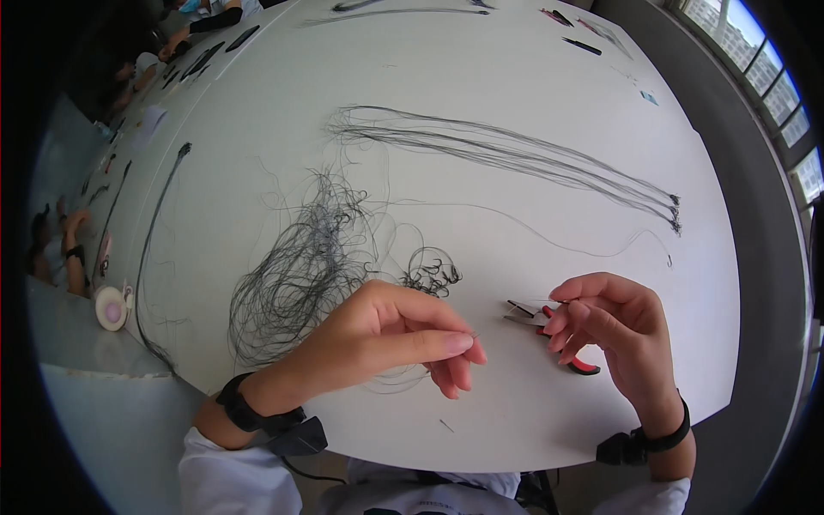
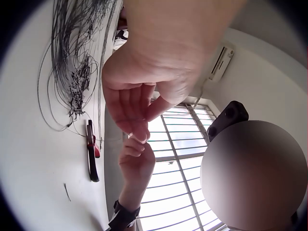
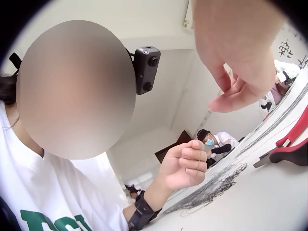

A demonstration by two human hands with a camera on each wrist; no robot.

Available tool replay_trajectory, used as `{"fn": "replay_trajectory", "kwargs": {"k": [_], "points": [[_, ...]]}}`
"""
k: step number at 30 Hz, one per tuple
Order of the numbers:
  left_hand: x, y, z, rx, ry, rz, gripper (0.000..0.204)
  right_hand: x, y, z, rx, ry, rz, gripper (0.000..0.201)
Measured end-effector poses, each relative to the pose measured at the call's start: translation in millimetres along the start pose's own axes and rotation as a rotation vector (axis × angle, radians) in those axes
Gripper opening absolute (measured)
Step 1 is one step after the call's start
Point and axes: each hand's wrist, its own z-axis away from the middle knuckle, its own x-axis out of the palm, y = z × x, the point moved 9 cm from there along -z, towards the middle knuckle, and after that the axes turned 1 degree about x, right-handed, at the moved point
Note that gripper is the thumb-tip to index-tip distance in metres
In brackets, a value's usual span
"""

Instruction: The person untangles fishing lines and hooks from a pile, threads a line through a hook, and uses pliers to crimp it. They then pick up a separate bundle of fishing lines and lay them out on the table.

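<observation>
While a fine line is pinched at the fingertips of the right hand, the left hand is also found narrowed, thumb against finger on a thin strand; whether the two are one piece cannot be told. From the right fingertips the fine line is seen running left, its long axis roughly crosswise. The pliers are placed nearest the right hand, partly hidden by it, tips pointing left and far, handles right and near. Beyond the left hand, hooks and a tangle are noted, left and far. Bare tabletop is seen between the hands, and the near edge of the table is located close below both.
</observation>
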Motion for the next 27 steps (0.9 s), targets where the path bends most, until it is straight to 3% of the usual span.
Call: {"fn": "replay_trajectory", "kwargs": {"k": [13,15,18,22,27], "points": [[2.1,3.4,0.7,0.082,-0.040,0.071,0.015,-5.8,-3.2,-0.2,-0.144,0.145,0.382,0.015],[3.0,5.7,1.2,0.094,-0.040,0.068,0.015,0.1,-18.7,4.0,-0.345,0.173,0.667,0.018],[4.4,9.4,2.2,0.107,-0.037,0.032,0.015,10.8,-27.2,6.9,-0.479,0.138,0.723,0.015],[5.9,16.2,0.5,0.135,-0.024,-0.005,0.015,11.2,-33.7,4.7,-0.511,0.146,0.751,0.010],[5.3,26.0,-0.2,0.188,0.004,-0.090,0.013,-14.3,-40.9,1.0,-0.383,0.187,0.500,0.004]]}}
